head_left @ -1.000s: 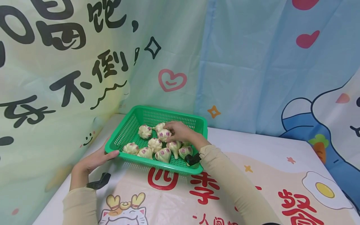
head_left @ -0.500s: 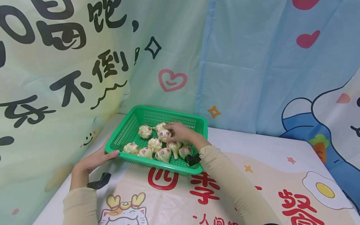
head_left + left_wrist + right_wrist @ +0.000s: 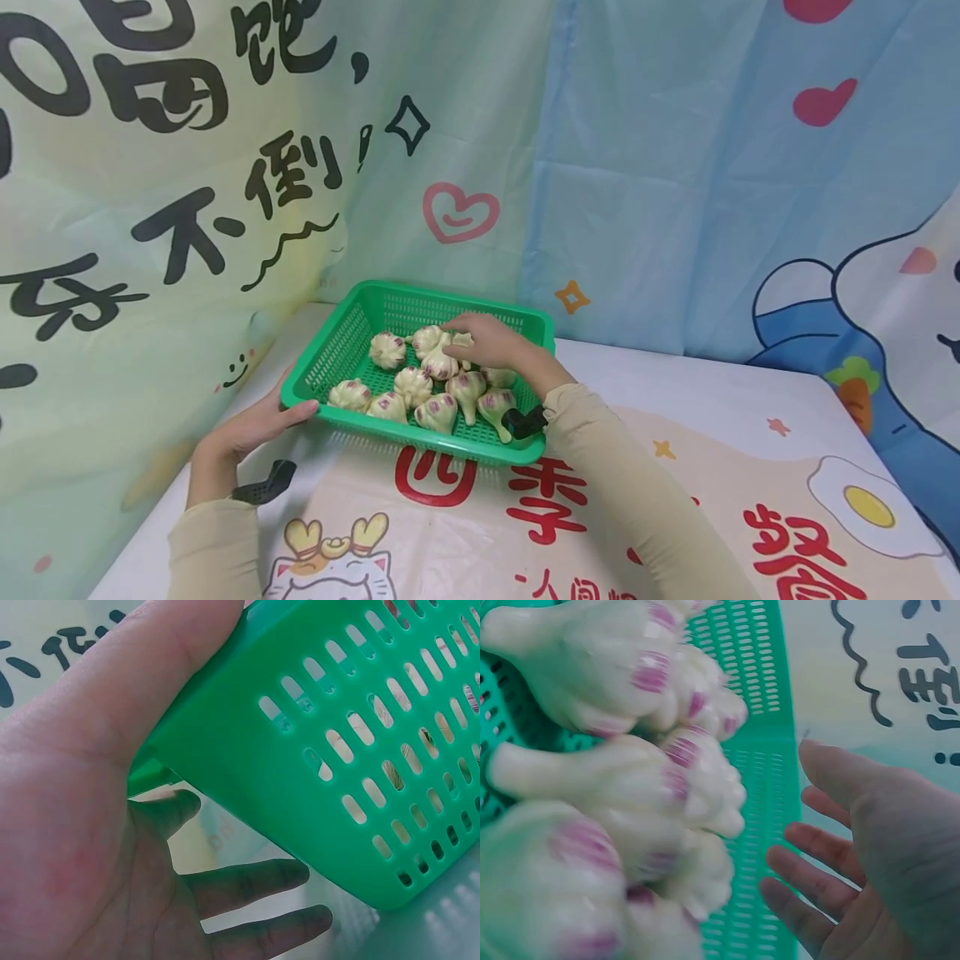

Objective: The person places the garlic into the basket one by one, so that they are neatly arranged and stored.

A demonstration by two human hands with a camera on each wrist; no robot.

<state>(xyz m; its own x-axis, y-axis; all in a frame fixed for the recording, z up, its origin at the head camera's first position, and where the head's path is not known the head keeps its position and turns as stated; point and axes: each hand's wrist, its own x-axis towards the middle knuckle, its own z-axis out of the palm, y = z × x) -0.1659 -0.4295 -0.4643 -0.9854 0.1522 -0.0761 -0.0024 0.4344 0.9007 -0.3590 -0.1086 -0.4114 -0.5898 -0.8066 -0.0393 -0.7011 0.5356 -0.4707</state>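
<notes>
A green plastic basket (image 3: 420, 446) with slotted walls stands on the table, holding several garlic bulbs (image 3: 413, 387) with purple streaks. At its left corner, my left hand (image 3: 258, 425) grips the rim; in the left wrist view the thumb lies over the rim (image 3: 225, 652) while the other fingers (image 3: 247, 885) reach along the outside. My right hand (image 3: 491, 343) is over the back right part of the basket, beside the garlic. Seen from the right wrist, that hand (image 3: 855, 862) has spread fingers and nothing in it, apart from the nearby bulbs (image 3: 592, 667). It partly covers some garlic in the head view.
A printed cloth with red characters and a cat drawing covers the table (image 3: 450, 533). Hanging printed curtains (image 3: 630, 183) close in the back and left sides, near the basket. Black wrist mounts (image 3: 266, 483) sit on both wrists.
My right hand has let go of the garlic bulb at the back and lifted slightly up and to the right. That bulb has shifted a little. The left hand and basket have stayed in place.
</notes>
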